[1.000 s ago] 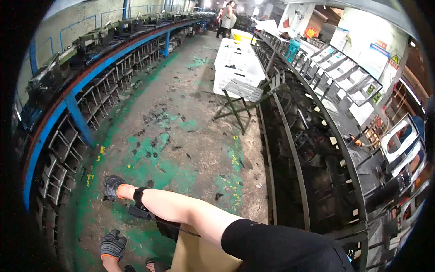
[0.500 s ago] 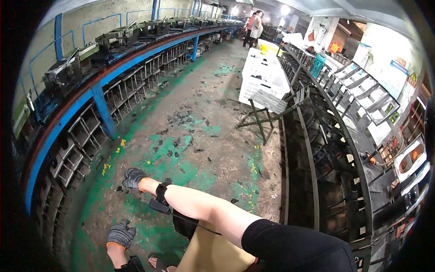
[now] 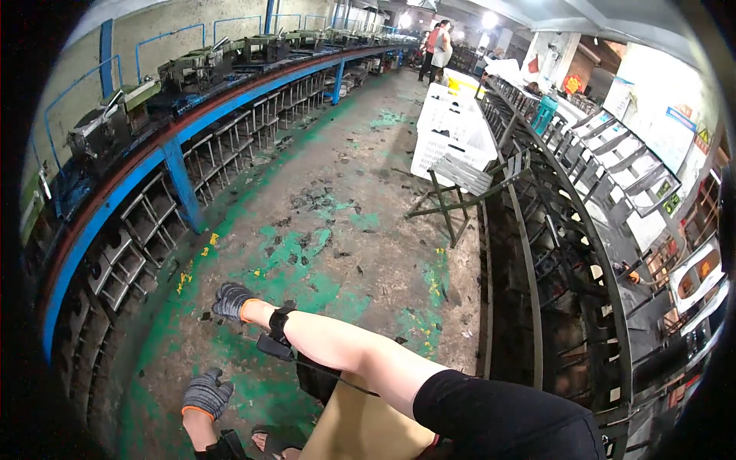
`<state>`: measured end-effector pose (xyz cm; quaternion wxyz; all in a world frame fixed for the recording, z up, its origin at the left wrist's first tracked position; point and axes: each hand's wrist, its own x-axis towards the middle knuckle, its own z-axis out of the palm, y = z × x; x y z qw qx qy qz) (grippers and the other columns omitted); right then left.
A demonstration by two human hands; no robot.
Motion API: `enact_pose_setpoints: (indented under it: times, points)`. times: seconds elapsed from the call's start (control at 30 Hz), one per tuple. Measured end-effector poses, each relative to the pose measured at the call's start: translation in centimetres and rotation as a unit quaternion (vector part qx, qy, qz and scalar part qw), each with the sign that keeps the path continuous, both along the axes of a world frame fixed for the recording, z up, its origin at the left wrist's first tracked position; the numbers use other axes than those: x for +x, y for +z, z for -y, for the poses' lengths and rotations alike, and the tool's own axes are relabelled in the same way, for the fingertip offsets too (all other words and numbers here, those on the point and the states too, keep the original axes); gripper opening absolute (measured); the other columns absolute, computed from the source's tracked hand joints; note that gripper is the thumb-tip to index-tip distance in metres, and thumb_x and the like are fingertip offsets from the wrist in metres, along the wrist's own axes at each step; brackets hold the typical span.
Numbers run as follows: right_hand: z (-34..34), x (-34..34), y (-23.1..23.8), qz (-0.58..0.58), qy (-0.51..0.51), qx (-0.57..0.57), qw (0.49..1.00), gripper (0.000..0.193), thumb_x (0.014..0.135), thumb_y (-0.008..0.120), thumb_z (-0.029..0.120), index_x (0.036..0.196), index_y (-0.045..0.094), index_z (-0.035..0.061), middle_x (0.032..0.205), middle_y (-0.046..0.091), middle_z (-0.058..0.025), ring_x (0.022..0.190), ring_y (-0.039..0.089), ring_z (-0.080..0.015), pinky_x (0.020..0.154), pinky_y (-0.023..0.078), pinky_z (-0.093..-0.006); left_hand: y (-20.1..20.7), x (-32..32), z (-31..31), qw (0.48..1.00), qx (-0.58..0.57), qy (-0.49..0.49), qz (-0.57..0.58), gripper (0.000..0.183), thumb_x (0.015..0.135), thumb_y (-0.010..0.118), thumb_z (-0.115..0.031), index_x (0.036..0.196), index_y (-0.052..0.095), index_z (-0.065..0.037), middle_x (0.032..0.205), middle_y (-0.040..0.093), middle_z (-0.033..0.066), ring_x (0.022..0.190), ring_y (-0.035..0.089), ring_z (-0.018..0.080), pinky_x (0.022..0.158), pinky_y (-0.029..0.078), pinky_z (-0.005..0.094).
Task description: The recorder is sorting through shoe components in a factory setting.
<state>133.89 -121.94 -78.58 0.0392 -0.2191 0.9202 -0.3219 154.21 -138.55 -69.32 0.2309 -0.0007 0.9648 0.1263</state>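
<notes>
My right hand point(image 3: 233, 301), in a grey knitted glove with an orange cuff, is held out over the floor from a bare forearm that crosses from the lower right. Its fingers are curled in, and nothing shows in them. Lower left, my left hand point(image 3: 207, 394) wears a matching glove, loosely closed with the thumb along its upper side. No object shows in it, though its palm is hidden. Around the right wrist sits a black strap with a small dark box point(image 3: 274, 347). Below both hands lies the stained green and grey floor point(image 3: 284, 376).
A long blue-edged workbench point(image 3: 180, 184) with machines runs along the left, metal stools point(image 3: 152, 211) under it. White crates point(image 3: 452, 146) and a folding chair point(image 3: 460, 176) stand right of the aisle. Dark metal racks point(image 3: 563, 253) line the right. People point(image 3: 441, 50) stand far off.
The view has shifted slightly, so the bench, crates and chair sit a little farther right. Both hands stay nearly where they were, with the same curl.
</notes>
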Motion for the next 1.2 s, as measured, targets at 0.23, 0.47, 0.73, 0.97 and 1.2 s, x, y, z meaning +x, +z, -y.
enact_pose_setpoints:
  times: [0.23,0.47,0.73,0.97,1.2]
  points:
    - [0.0,0.7,1.6,0.054,-0.002,0.015,0.998,0.036,0.072,0.059,0.035,0.086,0.069,0.0032,0.096,0.064,-0.0223,0.094,0.061,-0.0410,0.080,0.050,-0.0483,-0.7,0.4,0.5,1.000,0.025,0.005,-0.014,0.054,0.080,0.067,-0.032,0.125,0.059,-0.004,0.110,0.067,0.0203,0.101,0.065,0.0351,0.091,0.051,0.0427]
    - [0.1,1.1,2.5,0.013,0.025,0.024,0.999,0.033,0.072,0.062,0.034,0.084,0.068,0.0032,0.095,0.065,-0.0217,0.092,0.061,-0.0407,0.080,0.049,-0.0480,-1.0,0.9,0.8,0.999,0.025,0.008,-0.029,0.051,0.081,0.066,-0.031,0.124,0.060,-0.003,0.111,0.067,0.0201,0.103,0.064,0.0352,0.093,0.050,0.0421]
    - [-0.5,0.2,2.0,0.034,0.028,0.031,0.999,0.041,0.074,0.061,0.041,0.090,0.069,0.0046,0.101,0.064,-0.0204,0.098,0.059,-0.0403,0.083,0.048,-0.0480,0.5,-0.6,-0.4,1.000,0.006,-0.001,0.013,0.055,0.082,0.065,-0.033,0.128,0.057,-0.004,0.119,0.065,0.0179,0.109,0.062,0.0342,0.095,0.048,0.0414]
    - [2.3,1.0,1.4,0.071,0.053,-0.017,0.996,0.042,0.071,0.064,0.043,0.088,0.069,0.0047,0.091,0.065,-0.0224,0.089,0.063,-0.0400,0.077,0.049,-0.0488,-0.6,1.6,2.6,1.000,-0.004,-0.015,-0.019,0.059,0.085,0.056,-0.043,0.130,0.056,-0.005,0.126,0.060,0.0201,0.114,0.058,0.0368,0.099,0.045,0.0432]
    - [-0.6,1.6,3.0,0.018,0.114,0.070,0.991,0.044,0.079,0.062,0.047,0.089,0.071,0.0054,0.095,0.067,-0.0211,0.093,0.062,-0.0385,0.082,0.049,-0.0477,-4.5,0.9,2.3,0.998,0.035,-0.053,0.000,0.051,0.089,0.050,-0.041,0.125,0.059,-0.005,0.122,0.061,0.0217,0.112,0.058,0.0378,0.095,0.046,0.0451]
